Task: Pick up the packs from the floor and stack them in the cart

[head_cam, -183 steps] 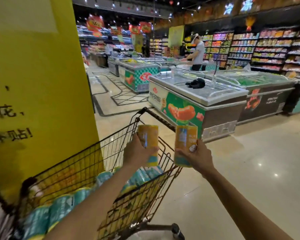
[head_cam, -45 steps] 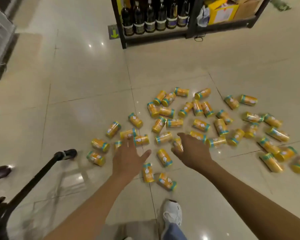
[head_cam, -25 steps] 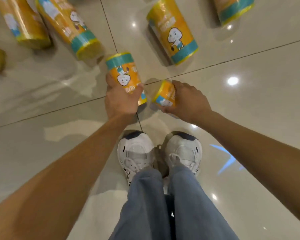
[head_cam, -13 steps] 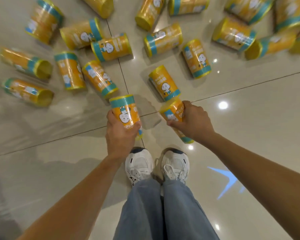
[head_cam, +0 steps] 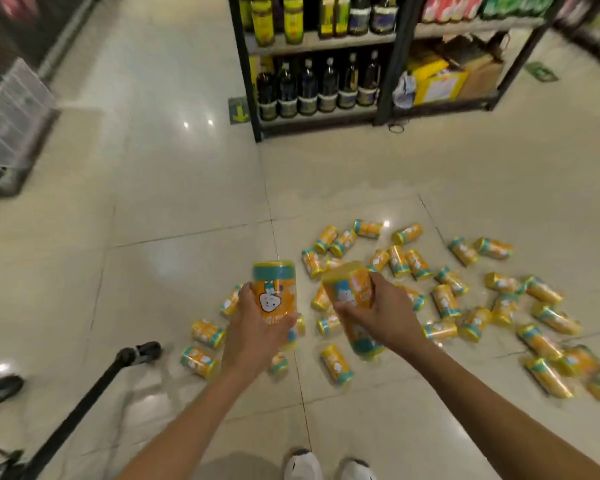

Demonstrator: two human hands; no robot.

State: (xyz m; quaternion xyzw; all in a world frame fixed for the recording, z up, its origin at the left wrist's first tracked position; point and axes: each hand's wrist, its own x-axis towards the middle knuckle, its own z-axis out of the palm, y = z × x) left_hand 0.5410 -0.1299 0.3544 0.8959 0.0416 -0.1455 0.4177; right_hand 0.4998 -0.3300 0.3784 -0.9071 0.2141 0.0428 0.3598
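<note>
My left hand (head_cam: 253, 332) grips an upright orange pack with a teal band and a white cartoon figure (head_cam: 274, 292). My right hand (head_cam: 385, 317) grips a second orange pack (head_cam: 352, 299), tilted, its teal end pointing down. Both packs are held above the floor in front of me. Several more orange packs (head_cam: 444, 299) lie scattered on the tiles beyond and to the right of my hands. Of the cart only a dark bar and wheel (head_cam: 132, 355) show at the lower left.
A black shelf rack (head_cam: 326, 81) with dark bottles and boxes stands ahead. A wire basket unit (head_cam: 11, 109) sits at the left edge. My white shoes (head_cam: 329, 467) are at the bottom. Another person's shoe (head_cam: 0, 389) is at the far left.
I have straightened up from a crouch, lifting both packs off the floor. The view has risen from my feet to the aisle and shelf.
</note>
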